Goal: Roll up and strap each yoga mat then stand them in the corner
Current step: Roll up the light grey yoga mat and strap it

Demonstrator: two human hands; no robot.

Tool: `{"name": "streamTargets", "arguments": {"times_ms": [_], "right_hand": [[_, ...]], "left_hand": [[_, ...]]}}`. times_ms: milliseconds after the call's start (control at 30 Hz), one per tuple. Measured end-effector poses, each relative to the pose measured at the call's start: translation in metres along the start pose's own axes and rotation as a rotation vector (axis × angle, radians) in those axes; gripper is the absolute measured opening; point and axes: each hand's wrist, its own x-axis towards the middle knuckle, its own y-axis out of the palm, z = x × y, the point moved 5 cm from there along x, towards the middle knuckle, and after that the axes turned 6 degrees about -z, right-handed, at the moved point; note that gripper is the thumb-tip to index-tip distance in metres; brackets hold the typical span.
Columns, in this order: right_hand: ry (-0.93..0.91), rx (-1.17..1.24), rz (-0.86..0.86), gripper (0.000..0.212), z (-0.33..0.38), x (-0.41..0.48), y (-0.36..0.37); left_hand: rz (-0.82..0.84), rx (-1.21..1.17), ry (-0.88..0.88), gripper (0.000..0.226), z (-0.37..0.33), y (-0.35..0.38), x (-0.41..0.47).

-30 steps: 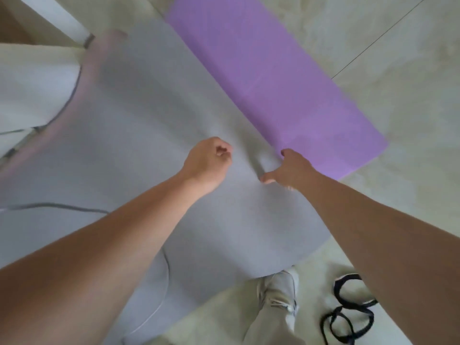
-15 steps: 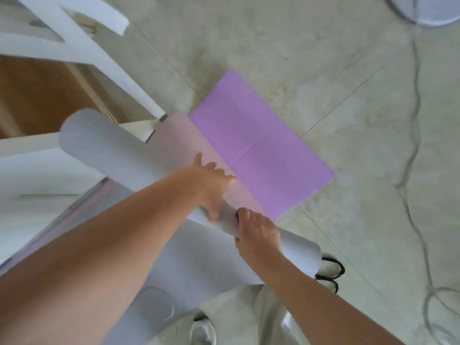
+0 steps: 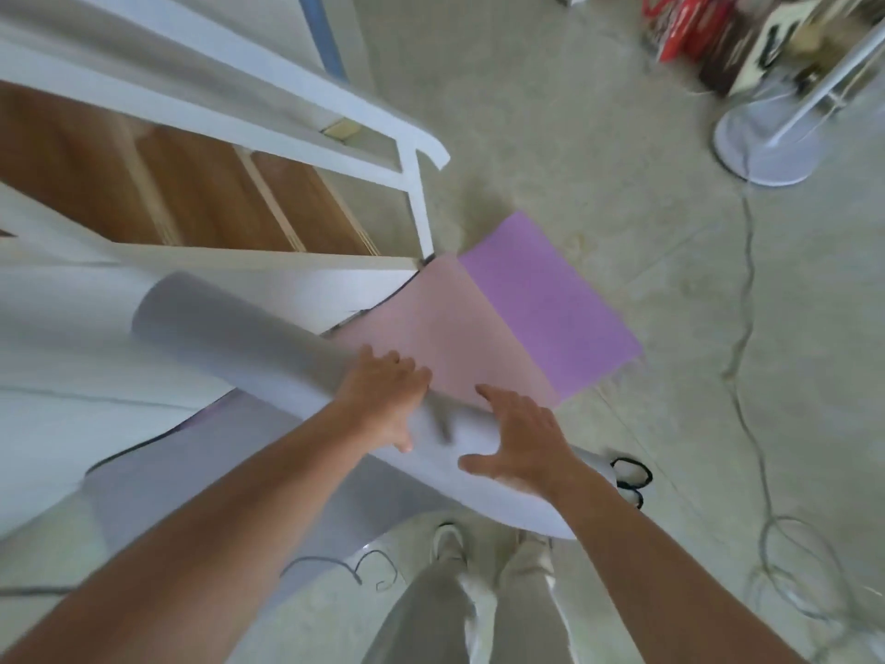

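Head view: both hands are lying on the grey mat [image 3: 249, 342], which is showing as a thick roll running from far out to the left of the left hand [image 3: 383, 390] down under the right hand [image 3: 517, 438]. The left hand is pressing on top of the roll with fingers straight and close together, gripping nothing. The right hand is resting just beside it, fingers spread and thumb out, likewise released, with its palm on the roll. The mat's unrolled tail is spreading out below the left forearm, toward the person.

Just past the fingertips of both hands a pink mat [image 3: 445, 328] is lying flat on the floor [image 3: 598, 160]. A purple mat [image 3: 550, 299] is lying flat beyond the right hand, edge to edge with the pink one (which overlaps which, I cannot tell). A black strap [image 3: 632, 476] is lying on the floor just right of the right wrist, partly hidden by the roll's near end.

Beyond the left hand a white frame [image 3: 335, 112] with wooden slats [image 3: 191, 194] is crowding the roll's far end, and its corner post is standing close to the pink mat's far corner. Far beyond the right hand a fan base [image 3: 766, 146] is sitting on the floor, and a pale cable [image 3: 747, 289] is trailing down to the right of the right arm. A dark cord [image 3: 373, 567] is curling on the floor between the left forearm and the person's shoes [image 3: 448, 539]. A red box [image 3: 685, 26] is showing blurred at the far top.
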Motion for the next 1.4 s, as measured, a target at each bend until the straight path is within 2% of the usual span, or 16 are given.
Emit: {"name": "streamTargets", "arguments": {"times_ms": [133, 233, 300, 367, 433, 500, 567, 633, 700, 767, 833, 900, 967, 1067, 1200, 1400], "right_hand": [[0.028, 0.091, 0.259, 0.11, 0.058, -0.03, -0.018], [-0.018, 0.022, 0.257, 0.085, 0.099, -0.061, -0.028], [-0.101, -0.212, 0.169, 0.067, 0.126, -0.083, -0.032], [-0.259, -0.471, -0.043, 0.059, 0.153, -0.112, -0.031], [-0.488, -0.638, -0.344, 0.06, 0.175, -0.148, -0.022], [-0.65, -0.687, -0.49, 0.066, 0.186, -0.188, -0.005], [-0.738, -0.707, -0.53, 0.067, 0.192, -0.221, 0.015], [-0.726, -0.703, -0.436, 0.07, 0.199, -0.249, 0.031], [-0.616, -0.6, -0.266, 0.079, 0.202, -0.273, 0.042], [-0.365, -0.371, -0.001, 0.092, 0.2, -0.292, 0.05], [-0.239, -0.289, 0.11, 0.097, 0.204, -0.304, 0.056], [-0.194, -0.327, 0.105, 0.087, 0.216, -0.313, 0.059], [-0.186, -0.334, 0.036, 0.062, 0.232, -0.318, 0.07], [-0.24, -0.447, -0.146, 0.044, 0.266, -0.329, 0.097], [-0.419, -0.715, -0.479, 0.047, 0.322, -0.353, 0.143], [-0.456, -0.678, -0.895, 0.046, 0.365, -0.394, 0.193]], "left_hand": [[-0.563, 0.046, 0.082, 0.046, -0.018, -0.031, -0.083], [-0.76, 0.048, 0.039, 0.044, -0.016, -0.042, -0.137], [-0.689, 0.019, 0.028, 0.061, -0.011, -0.043, -0.168], [-0.55, -0.079, -0.034, 0.075, -0.002, -0.045, -0.2], [-0.329, -0.205, -0.155, 0.078, 0.009, -0.047, -0.241], [-0.098, -0.366, -0.243, 0.075, 0.01, -0.044, -0.283], [0.077, -0.55, -0.293, 0.069, 0.002, -0.032, -0.323], [0.152, -0.632, -0.296, 0.067, -0.012, -0.012, -0.357], [0.128, -0.614, -0.302, 0.07, -0.024, 0.005, -0.381], [0.023, -0.479, -0.329, 0.07, -0.034, 0.01, -0.399], [-0.239, -0.199, -0.351, 0.067, -0.043, 0.01, -0.411], [-0.489, 0.037, -0.319, 0.063, -0.056, 0.01, -0.43], [-0.704, 0.072, -0.255, 0.058, -0.057, 0.024, -0.45], [-0.606, -0.049, -0.237, 0.061, -0.034, 0.052, -0.485], [-0.43, -0.24, -0.21, 0.06, 0.009, 0.091, -0.531], [-0.737, -0.191, -0.242, 0.059, 0.034, 0.123, -0.58]]}}
